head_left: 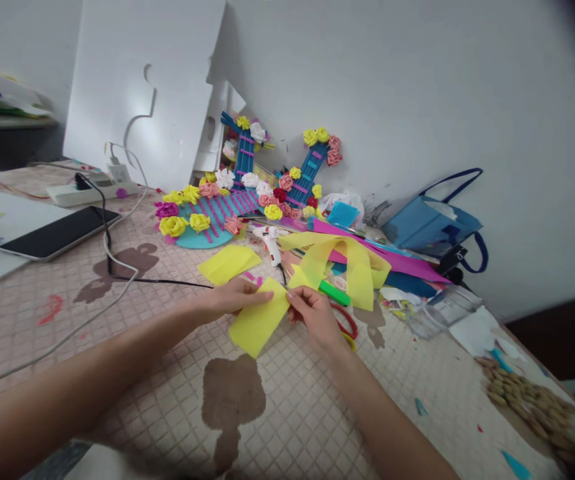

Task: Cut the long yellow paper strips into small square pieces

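A yellow sheet of paper (260, 322) is held over the table between both hands. My left hand (230, 298) pinches its upper left edge. At the sheet's upper right corner, my right hand (312, 315) has its fingers closed on the paper. Right of that hand lie red-handled scissors (348, 325) and a green marker (334, 293). Long yellow paper strips (352, 263) loop just beyond the hands, and another yellow sheet (228, 263) lies flat to the left of them.
A white glue gun (270, 243) with a black cord lies behind the hands. Paper-flower crafts (247, 193) on blue frames stand against the wall. A phone (60, 231) and power strip (92, 190) sit far left, a blue bag (434, 223) at right.
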Tool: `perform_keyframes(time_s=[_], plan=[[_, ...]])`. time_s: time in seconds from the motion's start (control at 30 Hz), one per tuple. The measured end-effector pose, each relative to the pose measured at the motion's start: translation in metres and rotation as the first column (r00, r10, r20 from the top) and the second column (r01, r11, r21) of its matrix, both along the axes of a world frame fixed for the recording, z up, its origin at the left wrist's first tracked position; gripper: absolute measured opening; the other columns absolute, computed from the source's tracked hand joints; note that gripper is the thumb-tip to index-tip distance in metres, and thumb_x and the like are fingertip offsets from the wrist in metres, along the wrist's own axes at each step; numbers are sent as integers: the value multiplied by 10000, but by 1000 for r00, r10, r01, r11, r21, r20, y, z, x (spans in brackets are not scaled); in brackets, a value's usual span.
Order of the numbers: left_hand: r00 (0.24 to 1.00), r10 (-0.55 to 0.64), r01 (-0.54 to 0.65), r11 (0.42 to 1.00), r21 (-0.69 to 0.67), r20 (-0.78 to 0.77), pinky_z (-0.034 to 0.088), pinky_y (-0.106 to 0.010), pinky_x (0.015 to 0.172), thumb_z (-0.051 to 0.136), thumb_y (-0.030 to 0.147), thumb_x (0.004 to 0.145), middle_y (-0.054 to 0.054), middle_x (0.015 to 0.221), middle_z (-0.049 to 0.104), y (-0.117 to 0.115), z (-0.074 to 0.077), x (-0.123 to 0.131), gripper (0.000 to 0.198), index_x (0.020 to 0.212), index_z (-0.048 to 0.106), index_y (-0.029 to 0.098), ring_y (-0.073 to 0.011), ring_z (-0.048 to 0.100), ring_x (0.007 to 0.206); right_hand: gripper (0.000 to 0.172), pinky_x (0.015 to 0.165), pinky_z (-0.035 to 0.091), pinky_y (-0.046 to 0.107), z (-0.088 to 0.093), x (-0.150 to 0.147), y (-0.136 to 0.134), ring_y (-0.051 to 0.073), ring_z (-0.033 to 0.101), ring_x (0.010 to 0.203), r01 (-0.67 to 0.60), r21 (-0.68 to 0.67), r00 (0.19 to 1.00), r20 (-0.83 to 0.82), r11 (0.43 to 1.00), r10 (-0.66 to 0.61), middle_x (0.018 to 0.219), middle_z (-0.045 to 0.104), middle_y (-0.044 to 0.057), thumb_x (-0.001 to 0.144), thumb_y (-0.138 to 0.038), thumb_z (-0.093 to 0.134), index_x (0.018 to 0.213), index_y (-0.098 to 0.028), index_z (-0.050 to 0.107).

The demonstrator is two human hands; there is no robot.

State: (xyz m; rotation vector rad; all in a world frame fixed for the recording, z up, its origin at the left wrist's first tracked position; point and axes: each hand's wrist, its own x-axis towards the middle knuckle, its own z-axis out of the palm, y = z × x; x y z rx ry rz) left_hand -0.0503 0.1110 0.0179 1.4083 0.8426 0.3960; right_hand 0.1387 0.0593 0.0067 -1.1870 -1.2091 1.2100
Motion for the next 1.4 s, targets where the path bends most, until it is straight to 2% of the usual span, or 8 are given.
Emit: perform_keyframes(time_s=[0.27,0.33,0.43,0.57,0.97,1.17,1.27,1.4], plan=[[999,-1,4,998,67,-40,257,-194,402,685,510,603,21,525,520,7,1,-6,398,590,557,134,-77,424,450,257,473,386,248,17,33,8,109,490,493,46,129,955,284,991,-82,665,608,12,769,-437,567,732,-185,603],[999,-2,5,998,62,-45,292,-197,418,680,507,614,2,573,566,8,2,-8,388,630,585,132,-93,472,483,253,490,375,260,26,48,6,123,497,501,-29,113,868,495,993,-31,639,605,8,783,-423,541,686,-194,588],[999,-18,21,998,56,-51,321,-202,436,661,511,641,-22,630,605,10,0,-10,391,692,613,127,-114,518,523,192,497,321,261,33,72,3,143,504,534,-80,83,612,790,993,-17,587,588,-6,707,-386,621,645,-207,585],[999,-12,13,1000,29,-29,335,-199,451,661,506,650,-30,669,618,14,-5,-12,389,722,617,126,-117,532,548,230,492,255,255,29,92,-1,156,496,567,-99,-52,344,935,994,83,608,578,-24,615,-394,690,669,-228,541],[999,-50,50,998,-33,-3,371,-203,485,709,470,614,-37,726,643,18,-7,-13,403,789,630,116,-121,555,575,310,501,239,251,14,95,-3,171,525,668,-64,-194,73,977,979,199,746,574,9,654,-447,624,793,-204,490],[992,13,1,993,-115,122,456,-240,614,738,368,619,-38,831,676,18,-7,-13,342,855,644,140,-153,613,691,271,531,288,259,24,95,-9,180,536,686,-62,-106,142,983,992,113,742,571,1,685,-430,601,768,-203,478],[980,91,-59,982,-177,175,473,-262,661,749,334,615,-60,869,682,17,-2,-12,352,882,644,131,-172,628,747,272,575,359,275,28,94,-11,166,541,667,-73,-75,396,913,994,98,731,563,-11,712,-419,595,834,-207,474],[962,159,-102,964,-246,222,475,-261,658,750,322,627,-77,842,685,20,2,-14,344,875,642,109,-162,630,724,303,667,435,306,25,82,-7,163,560,737,-124,-64,794,593,990,138,791,556,6,743,-408,595,915,-196,464]])
